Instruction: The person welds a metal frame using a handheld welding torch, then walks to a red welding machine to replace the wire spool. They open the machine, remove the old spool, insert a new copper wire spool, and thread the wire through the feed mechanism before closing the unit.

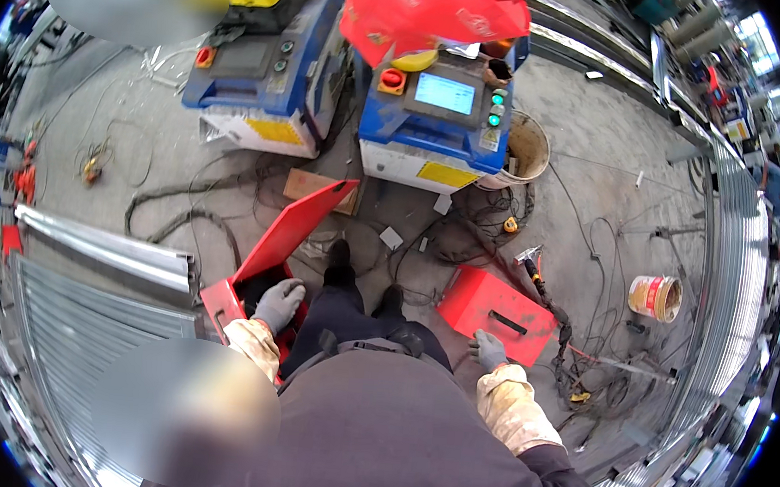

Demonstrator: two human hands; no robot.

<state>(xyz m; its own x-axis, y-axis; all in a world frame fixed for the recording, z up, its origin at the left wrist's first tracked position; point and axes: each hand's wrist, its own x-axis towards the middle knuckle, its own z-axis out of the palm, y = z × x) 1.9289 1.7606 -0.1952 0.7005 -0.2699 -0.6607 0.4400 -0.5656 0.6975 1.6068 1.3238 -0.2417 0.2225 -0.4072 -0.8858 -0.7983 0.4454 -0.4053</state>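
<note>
My left hand (279, 304), in a grey glove, is over the opening of a red box (223, 309) to my left. Its fingers are curled, and whatever they may hold is hidden. The box's red lid (291, 231) stands raised and tilted, and the inside looks dark. On the other side, my right hand (489, 351), also gloved in grey, is beside a second red box (475, 301). Its fingers are loosely apart with nothing visible in them. A black handle (507, 322) is fixed to that box.
Two blue-and-white machines (265, 131) stand ahead; a red bag covers one beside its lit screen (445, 93). A hammer (531, 263), cables and a white bucket (654, 297) are on the right floor. Metal profiles (106, 251) lie left; a bin (528, 149) stands behind.
</note>
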